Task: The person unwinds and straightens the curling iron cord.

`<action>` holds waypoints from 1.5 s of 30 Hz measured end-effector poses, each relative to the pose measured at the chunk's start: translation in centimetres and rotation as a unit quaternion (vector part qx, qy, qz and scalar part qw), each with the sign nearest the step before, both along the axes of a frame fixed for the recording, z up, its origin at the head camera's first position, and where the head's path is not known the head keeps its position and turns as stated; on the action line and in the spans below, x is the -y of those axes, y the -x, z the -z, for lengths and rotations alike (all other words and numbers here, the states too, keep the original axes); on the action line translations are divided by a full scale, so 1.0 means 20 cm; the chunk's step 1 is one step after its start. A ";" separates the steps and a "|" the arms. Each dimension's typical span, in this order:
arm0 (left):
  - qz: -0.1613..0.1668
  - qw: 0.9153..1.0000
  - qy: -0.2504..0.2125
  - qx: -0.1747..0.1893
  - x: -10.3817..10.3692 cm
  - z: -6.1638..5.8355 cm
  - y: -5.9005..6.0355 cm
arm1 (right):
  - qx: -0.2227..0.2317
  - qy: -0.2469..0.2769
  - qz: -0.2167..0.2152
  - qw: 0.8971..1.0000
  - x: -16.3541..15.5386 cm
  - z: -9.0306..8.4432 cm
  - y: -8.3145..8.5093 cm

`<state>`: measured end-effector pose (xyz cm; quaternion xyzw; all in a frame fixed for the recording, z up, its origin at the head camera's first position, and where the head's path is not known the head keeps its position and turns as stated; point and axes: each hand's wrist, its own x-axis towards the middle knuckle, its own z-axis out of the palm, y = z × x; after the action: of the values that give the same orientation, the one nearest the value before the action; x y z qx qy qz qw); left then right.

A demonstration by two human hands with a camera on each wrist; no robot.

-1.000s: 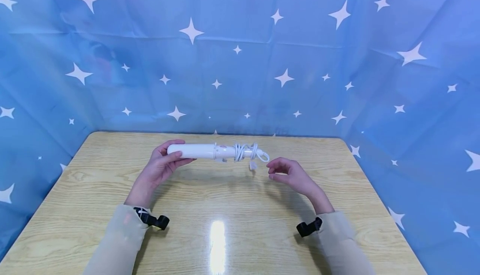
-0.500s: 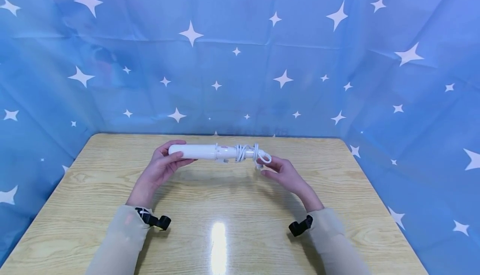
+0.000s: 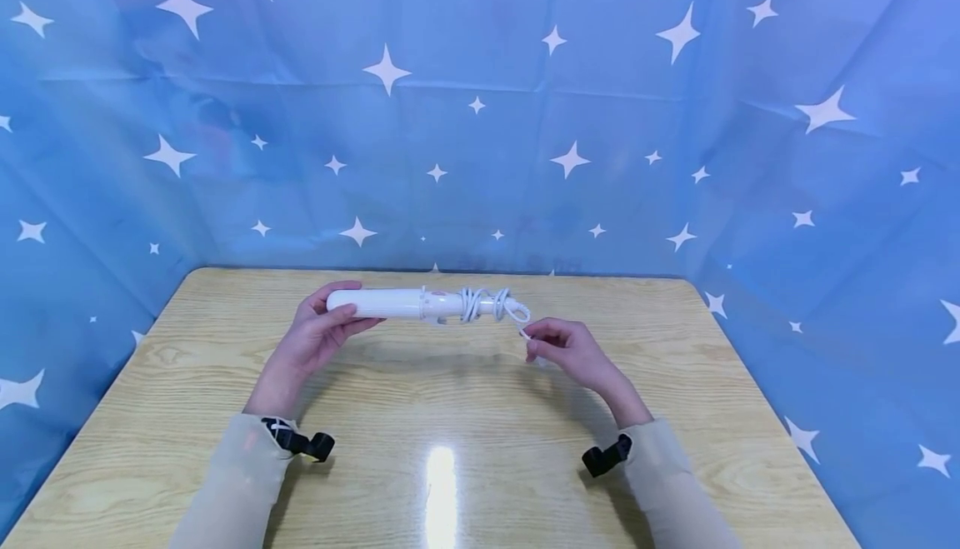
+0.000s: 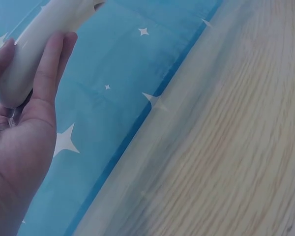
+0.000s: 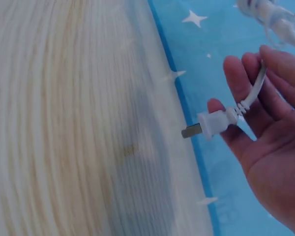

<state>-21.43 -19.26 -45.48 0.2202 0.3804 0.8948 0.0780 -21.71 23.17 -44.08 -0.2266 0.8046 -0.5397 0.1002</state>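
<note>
A white curling iron [image 3: 386,303] is held level above the table in the head view, its cord [image 3: 480,303] wound round the handle. My left hand [image 3: 318,328] grips the left, rounded end of the barrel, thumb in front and fingers behind. That hand [image 4: 27,132] also shows at the left of the left wrist view, round the white barrel [image 4: 32,44]. Off the handle's right end, my right hand [image 3: 566,349] pinches the loose cord. In the right wrist view, the cord runs between thumb and forefinger, and the white plug [image 5: 214,123] with metal prongs lies against the other fingers.
The wooden table [image 3: 375,466] lies beneath both hands, with a bright light reflection near its front. A blue curtain [image 3: 480,116] with white stars hangs behind its back edge and at both sides. Black wrist mounts [image 3: 300,441] sit at both sleeves.
My right hand has come left to the hanging cord end, taken hold of it and drawn it slightly down and right. My left hand still holds the curling iron, now shifted slightly left.
</note>
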 end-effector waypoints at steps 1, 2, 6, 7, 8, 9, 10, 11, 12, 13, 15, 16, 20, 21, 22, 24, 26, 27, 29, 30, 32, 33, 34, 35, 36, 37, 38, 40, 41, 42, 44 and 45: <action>0.000 1.000 0.002 0.000 0.00 0.00 0.00 | -0.003 -0.002 0.005 1.000 -0.02 0.00 0.00; -0.001 1.000 0.004 -0.002 0.01 0.01 0.00 | -0.007 -0.004 0.010 1.000 -0.03 -0.01 0.00; -0.011 1.000 0.015 0.003 0.02 0.02 0.00 | -0.030 -0.006 0.034 0.999 -0.11 -0.02 -0.01; -0.013 1.000 0.017 0.004 0.02 0.02 0.00 | -0.035 -0.003 0.041 0.999 -0.13 -0.02 -0.02; -0.014 1.000 0.020 0.005 0.02 0.02 0.00 | -0.041 0.000 0.047 0.998 -0.15 -0.03 -0.02; -0.013 1.000 0.022 0.006 0.02 0.03 -0.01 | -0.044 0.005 0.052 0.998 -0.18 -0.03 -0.03; -0.013 1.000 0.027 0.009 0.03 0.03 -0.01 | -0.047 0.010 0.056 0.997 -0.19 -0.03 -0.03; -0.012 0.999 0.031 0.011 0.03 0.03 -0.01 | -0.049 0.014 0.060 0.997 -0.21 -0.03 -0.04; -0.011 0.999 0.032 0.014 0.03 0.03 -0.01 | -0.050 0.019 0.063 0.997 -0.23 -0.03 -0.04; -0.008 0.999 0.032 0.015 0.03 0.04 -0.01 | -0.051 0.023 0.065 0.996 -0.24 -0.03 -0.05; -0.007 0.999 0.033 0.018 0.03 0.05 -0.02 | -0.049 0.026 0.076 0.996 -0.25 -0.03 -0.06; -0.008 0.999 0.036 0.019 0.03 0.05 -0.02 | -0.049 0.028 0.082 0.995 -0.25 -0.04 -0.06; -0.011 0.999 0.047 0.022 0.03 0.05 -0.03 | -0.054 0.036 0.110 0.992 -0.25 -0.06 -0.08; -0.013 0.998 0.051 0.023 0.03 0.05 -0.03 | -0.059 0.039 0.114 0.991 -0.25 -0.06 -0.08; -0.013 0.998 0.053 0.024 0.03 0.04 -0.03 | -0.063 0.042 0.119 0.990 -0.24 -0.06 -0.08; -0.013 0.998 0.055 0.025 0.03 0.04 -0.02 | -0.071 0.045 0.128 0.988 -0.24 -0.07 -0.08; -0.013 0.998 0.056 0.024 0.03 0.03 -0.02 | -0.078 0.049 0.135 0.987 -0.23 -0.07 -0.09; -0.012 0.998 0.056 0.023 0.03 0.03 -0.02 | -0.082 0.051 0.139 0.986 -0.23 -0.07 -0.09; -0.012 0.998 0.058 0.020 0.03 0.03 -0.02 | -0.086 0.061 0.143 0.984 -0.23 -0.08 -0.09; -0.013 0.998 0.059 0.020 0.03 0.03 -0.02 | -0.088 0.068 0.145 0.983 -0.23 -0.08 -0.10; -0.015 0.998 0.062 0.021 0.03 0.03 -0.02 | -0.093 0.084 0.143 0.982 -0.23 -0.09 -0.10; -0.016 0.998 0.064 0.023 0.03 0.03 -0.02 | -0.095 0.091 0.141 0.981 -0.23 -0.09 -0.11; -0.017 0.997 0.066 0.024 0.03 0.03 -0.02 | -0.096 0.101 0.137 0.981 -0.23 -0.09 -0.11; -0.019 0.997 0.067 0.026 0.03 0.03 -0.02 | -0.097 0.111 0.132 0.980 -0.23 -0.10 -0.11; -0.020 0.997 0.065 0.029 0.03 0.03 -0.02 | -0.097 0.120 0.126 0.980 -0.23 -0.10 -0.12; -0.022 0.997 0.062 0.031 0.03 0.04 -0.02 | -0.097 0.127 0.118 0.980 -0.23 -0.10 -0.12; -0.024 0.997 0.057 0.034 0.03 0.04 -0.02 | -0.097 0.134 0.110 0.980 -0.24 -0.11 -0.12; -0.032 0.997 0.048 0.041 0.03 0.04 -0.02 | -0.095 0.140 0.094 0.981 -0.25 -0.10 -0.12; -0.036 0.997 0.042 0.044 0.04 0.04 -0.02 | -0.093 0.140 0.088 0.982 -0.25 -0.10 -0.12; -0.038 0.998 0.033 0.048 0.04 0.05 -0.02 | -0.092 0.136 0.085 0.983 -0.27 -0.10 -0.12; -0.041 0.998 0.025 0.051 0.05 0.05 -0.02 | -0.089 0.127 0.078 0.985 -0.29 -0.09 -0.12; -0.042 0.998 0.022 0.051 0.05 0.05 -0.02 | -0.087 0.121 0.077 0.986 -0.30 -0.09 -0.13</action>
<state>-21.09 -20.25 -46.53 0.1561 0.4044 0.8989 0.0643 -19.19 29.20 -42.26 -0.2201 0.7541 -0.6175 -0.0401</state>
